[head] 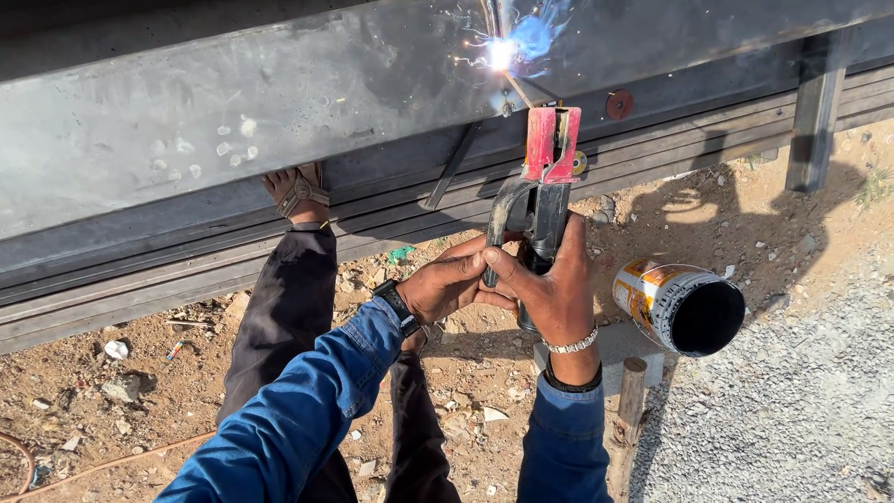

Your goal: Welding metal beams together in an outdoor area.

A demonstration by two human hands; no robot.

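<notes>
my right hand (pixel 549 289) and left hand (pixel 447 284) both close tight around the red-jawed electrode holder (pixel 545 182), sparking against the grey steel beam (pixel 279 102), its rod tip lost in glare.

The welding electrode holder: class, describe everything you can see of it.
The electrode holder has red jaw covers above a dark metal lever and handle. It stands nearly upright, gripping a thin rod whose tip sparks brightly against the grey steel beam. The right hand wraps the handle; the left hand steadies it.
</notes>
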